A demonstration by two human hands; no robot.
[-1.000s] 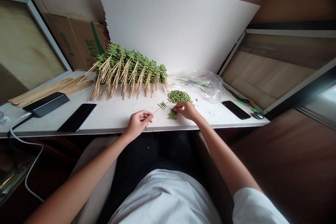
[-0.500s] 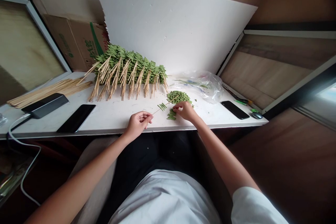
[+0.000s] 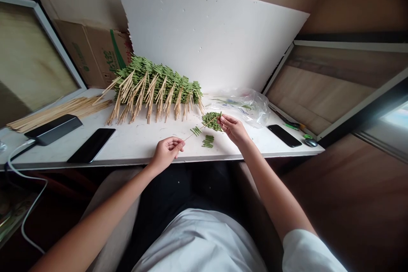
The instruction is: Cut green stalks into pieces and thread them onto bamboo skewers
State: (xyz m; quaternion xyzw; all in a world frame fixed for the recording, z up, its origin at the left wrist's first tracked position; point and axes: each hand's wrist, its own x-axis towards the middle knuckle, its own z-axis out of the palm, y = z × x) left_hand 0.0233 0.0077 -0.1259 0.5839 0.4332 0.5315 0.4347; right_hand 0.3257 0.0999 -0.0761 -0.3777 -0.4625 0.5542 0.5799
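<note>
Pinched in my left hand (image 3: 168, 151) is a thin bamboo skewer (image 3: 188, 137), slanting up to the right. Several short green bean pieces (image 3: 195, 131) sit crosswise along it. My right hand (image 3: 233, 129) is closed, thumb against fingertips, on a single green bean piece (image 3: 219, 115) above the right side of a loose pile of cut beans (image 3: 210, 122). Between the hands, nearer the front edge, a neat row of bean pieces (image 3: 208, 141) lies on the white table (image 3: 137, 146).
Loaded bean skewers (image 3: 162, 76) are stacked at the back against a white foam board (image 3: 204, 29). Bare skewers (image 3: 63, 110) lie left, near a black box (image 3: 54, 129) and a phone (image 3: 92, 145). On the right are a plastic bag (image 3: 255, 108), another phone (image 3: 284, 135) and a mouse (image 3: 310, 142).
My right hand has lifted from the row of bean pieces and moved up and right, now with a bean piece at its fingertips. My left hand and the skewer stay nearly in place.
</note>
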